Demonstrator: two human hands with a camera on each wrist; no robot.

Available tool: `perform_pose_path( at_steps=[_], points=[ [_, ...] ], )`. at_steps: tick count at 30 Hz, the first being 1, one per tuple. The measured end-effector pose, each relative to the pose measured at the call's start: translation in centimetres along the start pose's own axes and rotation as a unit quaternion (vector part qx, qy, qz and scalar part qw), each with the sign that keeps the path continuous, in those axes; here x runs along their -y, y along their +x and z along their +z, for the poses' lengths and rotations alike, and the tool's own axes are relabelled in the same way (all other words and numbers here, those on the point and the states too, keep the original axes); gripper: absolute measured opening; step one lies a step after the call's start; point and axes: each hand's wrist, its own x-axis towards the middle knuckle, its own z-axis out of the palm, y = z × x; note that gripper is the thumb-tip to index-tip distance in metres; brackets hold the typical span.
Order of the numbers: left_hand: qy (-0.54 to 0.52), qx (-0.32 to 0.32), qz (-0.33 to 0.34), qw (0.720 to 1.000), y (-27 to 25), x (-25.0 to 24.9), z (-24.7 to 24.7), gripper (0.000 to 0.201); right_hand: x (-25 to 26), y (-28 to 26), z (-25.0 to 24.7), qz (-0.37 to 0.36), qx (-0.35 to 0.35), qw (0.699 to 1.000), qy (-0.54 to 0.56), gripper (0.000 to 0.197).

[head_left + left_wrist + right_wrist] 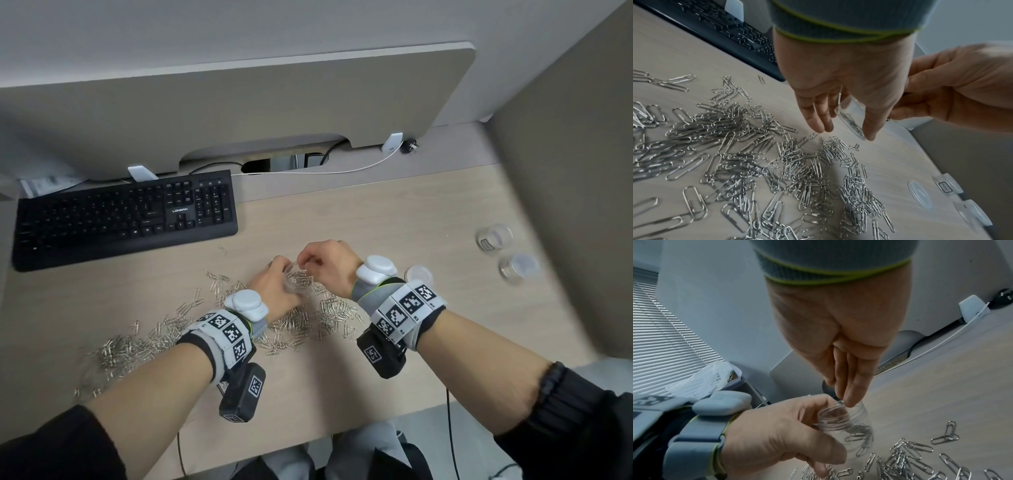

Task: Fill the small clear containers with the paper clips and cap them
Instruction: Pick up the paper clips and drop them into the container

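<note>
head: overhead, downward | wrists: close (2 views share clips (760,162))

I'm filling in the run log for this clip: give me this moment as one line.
left hand grips open container, partly filled | right hand feeds paper clips in | loose lid on desk

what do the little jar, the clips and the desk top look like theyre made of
Jar: clear, glossy, likely plastic; the clips inside show through its threaded neck.
Paper clips: bent wire with a bright silver shine, apparently steel.
Desk top: pale matt wood grain, perhaps laminate.
</note>
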Motion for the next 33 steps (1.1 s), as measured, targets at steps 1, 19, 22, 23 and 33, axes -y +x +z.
perform_pose_path(
  at_steps=[1,19,22,23,33],
  points=[
    [0.004,-0.003,-0.001,1.000,0.1,0.1,0.0,0.061,-0.3,0.2,0.0,0.005,-0.006,1.000,0.009,0.024],
    [-0.017,0.002,-0.029,0.999,-0.5,4.9,-2.7,0.071,-7.9,4.5,2.1,0.214,0.044,0.955,-0.201,0.031],
    [-0.007,-0.013,-0.043,0.999,-0.6,5.7,-2.8,0.071,-5.9,4.9,4.2,0.159,0.063,0.965,-0.200,0.044],
    [-0.005,-0.014,-0.044,0.999,-0.7,5.8,-2.8,0.071,-5.5,4.9,5.0,0.145,0.076,0.965,-0.205,0.051],
    [0.005,-0.007,-0.046,0.999,-1.5,6.6,-3.1,0.068,-3.6,4.8,8.5,0.112,0.113,0.951,-0.267,0.048]
  ],
)
